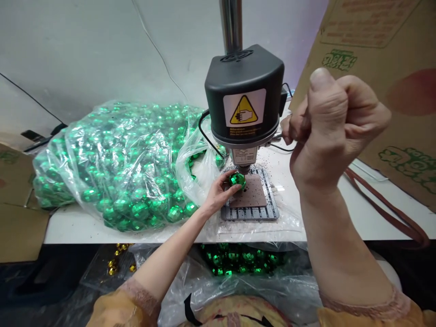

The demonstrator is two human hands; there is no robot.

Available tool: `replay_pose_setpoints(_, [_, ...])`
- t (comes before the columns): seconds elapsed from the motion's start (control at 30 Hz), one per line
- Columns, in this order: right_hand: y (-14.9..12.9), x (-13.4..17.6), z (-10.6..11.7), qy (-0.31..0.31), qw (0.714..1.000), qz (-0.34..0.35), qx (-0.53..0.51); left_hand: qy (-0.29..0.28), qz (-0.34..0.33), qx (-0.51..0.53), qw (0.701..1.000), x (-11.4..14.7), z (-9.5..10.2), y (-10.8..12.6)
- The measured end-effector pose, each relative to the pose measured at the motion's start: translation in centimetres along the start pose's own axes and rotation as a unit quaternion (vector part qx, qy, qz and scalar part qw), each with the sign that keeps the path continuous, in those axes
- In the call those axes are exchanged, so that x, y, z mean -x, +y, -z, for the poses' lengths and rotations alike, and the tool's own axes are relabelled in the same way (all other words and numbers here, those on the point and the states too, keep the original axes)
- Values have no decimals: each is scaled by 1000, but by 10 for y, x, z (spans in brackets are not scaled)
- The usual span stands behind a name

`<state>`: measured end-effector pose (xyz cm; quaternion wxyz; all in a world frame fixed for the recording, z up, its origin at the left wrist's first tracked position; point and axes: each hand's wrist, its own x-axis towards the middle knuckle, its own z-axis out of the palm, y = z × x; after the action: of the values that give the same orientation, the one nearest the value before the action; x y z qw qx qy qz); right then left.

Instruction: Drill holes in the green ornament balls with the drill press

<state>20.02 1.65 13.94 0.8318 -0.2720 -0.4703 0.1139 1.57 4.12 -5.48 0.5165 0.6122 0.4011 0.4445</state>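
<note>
A shiny green faceted ball (pixel 237 180) is pinched between the thumb and fingers of my left hand (pixel 220 193). It sits under the spindle of a black drill press (pixel 243 91), above a brown board (pixel 258 190) on the slotted metal base (pixel 272 210). My right hand (pixel 337 113) is raised at the machine's right side, its fingers curled around a metal lever (pixel 278 136) that mostly hides behind the hand. Whether the drill bit touches the ball cannot be made out.
A large clear bag (pixel 119 159) of green balls lies left on the white table (pixel 85 227). Another bag of green balls (pixel 238 259) is below the table edge, with some gold balls (pixel 112 268). A cardboard box (pixel 391 81) stands right, near a brown strap (pixel 391 209). Dark shavings surround the base.
</note>
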Motion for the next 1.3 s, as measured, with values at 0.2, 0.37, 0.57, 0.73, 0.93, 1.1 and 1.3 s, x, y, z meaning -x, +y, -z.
replay_pose_setpoints(0.2, [2, -1, 0, -8, 1000, 9, 13, -4, -10, -13, 1000, -2, -3, -3])
replay_pose_setpoints(0.37, [4, -1, -1, 5, 999, 33, 11, -14, -19, -46, 999, 1, -5, 1])
replay_pose_setpoints(0.57, [3, -1, -2, 13, 1000, 23, 13, -13, -35, -46, 998, 10, -15, 5])
replay_pose_setpoints(0.73, [3, -1, -2, 19, 999, 29, 11, 10, -19, -21, 1000, 14, -28, 5])
replay_pose_setpoints(0.93, [1, -1, -1, 16, 999, 20, 27, 23, -15, 15, 1000, 15, -34, 2])
replay_pose_setpoints(1.1, [3, 10, 0, 50, 998, 29, 30, 20, -16, 1, 1000, 16, -31, -2])
replay_pose_setpoints(1.3, [17, 27, 9, 53, 993, 107, 15, 7, -14, 4, 1000, 16, -29, -5])
